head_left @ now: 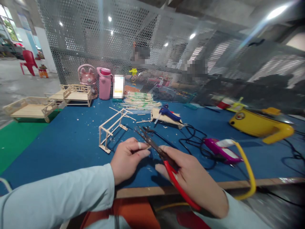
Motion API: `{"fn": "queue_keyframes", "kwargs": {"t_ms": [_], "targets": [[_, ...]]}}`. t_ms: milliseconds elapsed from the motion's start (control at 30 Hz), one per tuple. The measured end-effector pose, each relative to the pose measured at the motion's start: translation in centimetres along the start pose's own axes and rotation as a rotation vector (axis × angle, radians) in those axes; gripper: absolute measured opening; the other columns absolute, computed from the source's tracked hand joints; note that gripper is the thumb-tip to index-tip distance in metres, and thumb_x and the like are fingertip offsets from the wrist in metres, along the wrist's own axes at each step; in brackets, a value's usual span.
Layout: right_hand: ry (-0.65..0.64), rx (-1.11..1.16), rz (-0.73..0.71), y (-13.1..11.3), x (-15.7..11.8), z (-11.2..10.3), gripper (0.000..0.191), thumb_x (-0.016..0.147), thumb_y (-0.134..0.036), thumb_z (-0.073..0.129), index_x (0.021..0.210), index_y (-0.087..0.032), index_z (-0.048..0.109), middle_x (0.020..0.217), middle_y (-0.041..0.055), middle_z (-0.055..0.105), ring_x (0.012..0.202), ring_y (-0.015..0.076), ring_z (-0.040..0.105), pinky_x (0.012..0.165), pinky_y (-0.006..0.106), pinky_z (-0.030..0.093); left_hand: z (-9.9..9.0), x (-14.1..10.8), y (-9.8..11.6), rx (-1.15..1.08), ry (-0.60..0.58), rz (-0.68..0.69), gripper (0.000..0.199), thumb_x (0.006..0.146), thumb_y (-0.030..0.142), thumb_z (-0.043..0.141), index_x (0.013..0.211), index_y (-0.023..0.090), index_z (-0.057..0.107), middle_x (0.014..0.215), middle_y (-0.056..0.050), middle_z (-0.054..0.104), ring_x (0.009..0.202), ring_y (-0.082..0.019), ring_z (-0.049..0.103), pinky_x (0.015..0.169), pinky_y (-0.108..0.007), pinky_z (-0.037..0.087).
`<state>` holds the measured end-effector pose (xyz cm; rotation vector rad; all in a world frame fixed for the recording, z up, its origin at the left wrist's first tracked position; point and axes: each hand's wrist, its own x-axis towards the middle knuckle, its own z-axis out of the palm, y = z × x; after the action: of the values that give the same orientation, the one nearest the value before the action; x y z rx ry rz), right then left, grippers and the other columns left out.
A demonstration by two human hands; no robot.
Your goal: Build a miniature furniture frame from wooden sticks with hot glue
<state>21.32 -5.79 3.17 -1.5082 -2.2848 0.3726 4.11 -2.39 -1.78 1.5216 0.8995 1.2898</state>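
My left hand is closed in a pinch at the front middle of the blue table, a ring-like white band on one finger. A short end of thin wooden stick pokes out from its fingertips. My right hand grips red-handled scissors, their dark blades pointing forward and left, just right of the stick. Blur hides whether blade and stick touch. Beyond my left hand stands a small open frame of wooden sticks. A blue glue gun rests on a small wooden piece behind the scissors.
Finished-looking wooden miniatures stand at left. Bundled sticks, a pink bottle and a lit phone line the mesh screen. Black cable, a purple power strip and a yellow pot occupy the right.
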Motion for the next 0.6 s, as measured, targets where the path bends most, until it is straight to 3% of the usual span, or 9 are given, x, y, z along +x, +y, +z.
{"fn": "queue_keyframes", "kwargs": {"t_ms": [133,300,433,600], "targets": [[-0.024,0.029,0.031,-0.18,-0.06,-0.03,0.019,0.083,-0.040,0.052,0.089,-0.022,0.055,0.069,0.0000,0.061,0.058,0.0156,0.054,0.059,0.027,0.046,0.06,0.00,0.07,0.055,-0.023,-0.021,0.017,0.076,0.018,0.061,0.084,0.019,0.076,0.061,0.001,0.053,0.065,-0.013,0.048,0.069,-0.025,0.040],[0.032,-0.024,0.027,-0.19,-0.20,-0.11,0.030,0.078,-0.037,0.056,0.103,-0.020,0.053,0.095,0.0068,0.062,0.084,0.0211,0.060,0.075,0.034,0.049,0.10,0.11,-0.16,0.002,0.014,0.005,0.016,0.074,0.014,0.060,0.079,0.017,0.075,0.066,0.000,0.057,0.069,-0.013,0.052,0.071,-0.024,0.041],[0.051,-0.099,-0.004,0.12,-0.15,-0.11,0.037,0.074,-0.036,0.062,0.106,-0.018,0.052,0.097,0.0086,0.059,0.090,0.0242,0.057,0.080,0.040,0.047,0.13,0.07,-0.29,-0.034,0.033,0.018,0.015,0.072,0.011,0.061,0.073,0.018,0.075,0.065,0.000,0.058,0.068,-0.013,0.052,0.068,-0.024,0.040],[0.036,-0.119,-0.091,0.35,-0.26,-0.26,0.041,0.073,-0.035,0.066,0.107,-0.018,0.051,0.097,0.0087,0.056,0.092,0.0240,0.055,0.081,0.041,0.046,0.17,0.11,-0.20,-0.100,0.040,-0.054,0.018,0.068,0.010,0.064,0.080,0.016,0.076,0.067,-0.001,0.058,0.068,-0.014,0.053,0.070,-0.026,0.041]]}}
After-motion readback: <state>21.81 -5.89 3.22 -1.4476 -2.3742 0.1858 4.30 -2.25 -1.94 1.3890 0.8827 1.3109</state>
